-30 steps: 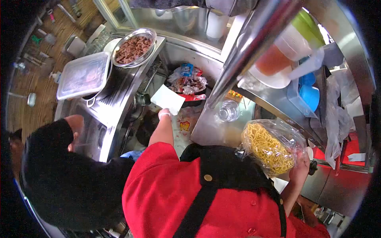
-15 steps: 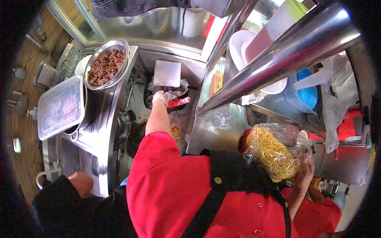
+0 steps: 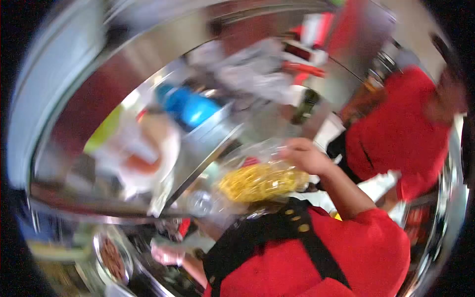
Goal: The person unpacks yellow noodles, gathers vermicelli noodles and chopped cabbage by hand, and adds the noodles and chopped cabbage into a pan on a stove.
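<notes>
Your right hand point(image 3: 303, 155) grasps the bag point(image 3: 256, 149) at one end, likely so the noodles point(image 3: 255, 184) stay contained, just beyond your apron point(image 3: 232, 247); your left hand point(image 3: 167, 255) is well apart, too blurred to tell whether it grips anything

I see, blurred toward ten o'clock, a grey steel shelf point(image 3: 190, 157) carrying a white round dish point(image 3: 171, 136) and shiny blue plastic containers point(image 3: 195, 110).

Noodles point(image 3: 252, 183) in bag point(image 3: 267, 147), container point(image 3: 201, 202) just left, meat point(image 3: 113, 258) in bowl point(image 3: 129, 263) (lower left)
</notes>
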Available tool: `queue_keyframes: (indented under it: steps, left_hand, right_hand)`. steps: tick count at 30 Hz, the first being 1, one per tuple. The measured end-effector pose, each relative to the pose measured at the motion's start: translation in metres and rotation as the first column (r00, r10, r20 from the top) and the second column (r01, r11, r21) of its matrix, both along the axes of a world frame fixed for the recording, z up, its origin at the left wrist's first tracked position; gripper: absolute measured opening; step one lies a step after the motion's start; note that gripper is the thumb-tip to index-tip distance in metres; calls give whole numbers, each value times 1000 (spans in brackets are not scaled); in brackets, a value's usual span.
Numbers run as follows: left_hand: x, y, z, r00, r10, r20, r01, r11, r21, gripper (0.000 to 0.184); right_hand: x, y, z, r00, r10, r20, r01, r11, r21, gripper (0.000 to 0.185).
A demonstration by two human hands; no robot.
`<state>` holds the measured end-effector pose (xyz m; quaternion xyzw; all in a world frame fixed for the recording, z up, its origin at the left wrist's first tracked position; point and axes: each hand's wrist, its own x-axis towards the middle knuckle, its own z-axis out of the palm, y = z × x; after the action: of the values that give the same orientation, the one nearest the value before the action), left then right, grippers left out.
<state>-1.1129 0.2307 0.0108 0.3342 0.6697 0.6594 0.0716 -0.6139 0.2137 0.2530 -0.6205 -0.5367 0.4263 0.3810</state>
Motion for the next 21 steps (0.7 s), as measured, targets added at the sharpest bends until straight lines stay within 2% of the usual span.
queue_keyframes:
  steps: [1,2,3,5,7,8,9,10,11,12,13,14,17,19,20,21]
  left_hand:
    - [-10,4,10,972,-140,187,46,899,435,22]
    - [22,4,79,1000,8,29,-15,969,247,24]
    - [10,8,90,993,23,-116,8,964,266,34]
    - [30,27,130,964,-45,-262,155,895,417,29]
    - [68,39,164,891,-179,-418,409,718,563,26]
    - [91,40,180,820,-259,-511,557,570,604,25]
    - [113,37,197,715,-348,-606,699,386,602,24]
    - [131,35,212,572,-435,-696,816,213,538,24]
    - [153,30,230,378,-498,-780,916,76,395,25]
    - [183,26,243,119,-541,-833,992,25,126,31]
    - [215,21,259,-162,-569,-806,983,-25,-180,44]
    - [247,16,276,-396,-578,-714,893,-61,-446,60]
    - [323,1,266,-385,-489,-783,900,-12,-435,61]
    - [346,-6,250,-476,-466,-746,839,13,-544,70]
    - [356,-12,249,-471,-492,-732,844,-9,-537,58]
    - [366,-15,250,-473,-482,-737,844,-8,-536,58]
  right_hand:
    - [-1,-2,-2,994,22,-109,-18,999,43,24]
    - [-3,-4,-1,996,24,-88,-19,998,59,24]
    - [-6,-5,-6,995,18,-103,-7,994,105,24]
    - [-9,-12,-12,993,-31,-113,49,985,168,24]
    - [-2,-23,-16,955,-35,-295,75,989,126,26]
    - [3,-30,-21,921,-64,-384,99,992,72,27]
    - [10,-40,-20,919,-90,-384,131,988,82,27]
    - [13,-48,-20,917,-133,-376,164,985,52,27]
    - [15,-55,-20,913,-166,-374,192,981,33,27]
    - [17,-63,-26,878,-190,-439,238,970,55,26]
    - [24,-70,-28,878,-202,-433,250,967,55,26]
    - [31,-79,-30,865,-212,-456,264,963,52,24]
    - [48,-99,-28,843,-230,-486,305,949,80,22]
    - [62,-112,-24,833,-233,-501,330,937,113,22]
    - [70,-120,-20,825,-270,-497,354,932,82,22]
    - [79,-128,-18,814,-306,-493,378,924,50,23]
